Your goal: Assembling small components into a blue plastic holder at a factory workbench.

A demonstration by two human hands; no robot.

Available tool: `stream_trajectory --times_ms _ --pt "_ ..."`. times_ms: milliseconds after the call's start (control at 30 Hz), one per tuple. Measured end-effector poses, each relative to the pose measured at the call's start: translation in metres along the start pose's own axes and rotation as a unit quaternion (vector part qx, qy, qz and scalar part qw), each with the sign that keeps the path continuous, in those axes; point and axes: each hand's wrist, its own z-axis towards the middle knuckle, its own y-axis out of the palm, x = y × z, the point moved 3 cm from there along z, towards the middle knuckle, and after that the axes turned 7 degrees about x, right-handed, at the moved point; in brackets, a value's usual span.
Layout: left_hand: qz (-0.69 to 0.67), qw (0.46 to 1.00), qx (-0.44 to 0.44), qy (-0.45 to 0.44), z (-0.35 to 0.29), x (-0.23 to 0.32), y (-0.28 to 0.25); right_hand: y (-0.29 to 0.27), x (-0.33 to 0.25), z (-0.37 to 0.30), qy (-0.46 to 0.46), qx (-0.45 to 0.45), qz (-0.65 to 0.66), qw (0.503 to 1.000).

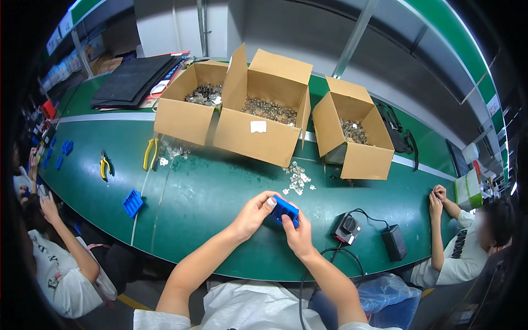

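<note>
Between my two hands, above the near edge of the green table, is a small blue plastic housing [285, 208] with hollows in its face. My left hand [256, 215] grips its left side, and the thumb carries a white covering at its tip. On the right side, my right hand [297, 234] has its fingers around the housing, thumb pressed on the front. Beyond my hands lies a loose pile of small metal parts [297, 179]. Another blue plastic housing [132, 203], with slots, rests on the table to the left.
Three open cardboard boxes [256, 135] of small metal parts stand along the back. Pliers with yellow handles [104, 166] and another yellow-handled tool [149, 154] lie left. A small black fan unit [346, 227] and black adapter [394, 242] with cables sit right. Co-workers sit at both sides.
</note>
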Motion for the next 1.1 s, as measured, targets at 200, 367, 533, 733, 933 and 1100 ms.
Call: stream_trajectory --times_ms 200,367,533,733,933,1100 --pt "-0.045 0.995 -0.059 0.074 -0.01 0.004 0.005 -0.008 0.002 -0.01 -0.059 -0.04 -0.093 0.993" --pt "-0.026 0.989 -0.094 0.113 -0.01 0.021 0.01 -0.004 0.0 -0.009 -0.201 -0.023 -0.083 0.976" --pt "0.02 0.979 -0.138 0.15 -0.01 0.026 0.01 -0.007 0.003 -0.01 -0.254 -0.024 -0.062 0.965" --pt "0.058 0.973 -0.134 0.176 -0.016 0.028 0.012 -0.003 -0.004 -0.01 -0.312 -0.027 -0.023 0.949" --pt "0.036 0.982 -0.098 0.154 -0.012 0.015 0.02 -0.006 -0.003 -0.012 -0.275 -0.014 -0.053 0.96" --pt "0.055 0.984 -0.041 0.162 -0.006 0.023 -0.007 0.01 0.003 -0.007 -0.062 -0.056 0.08 0.993"
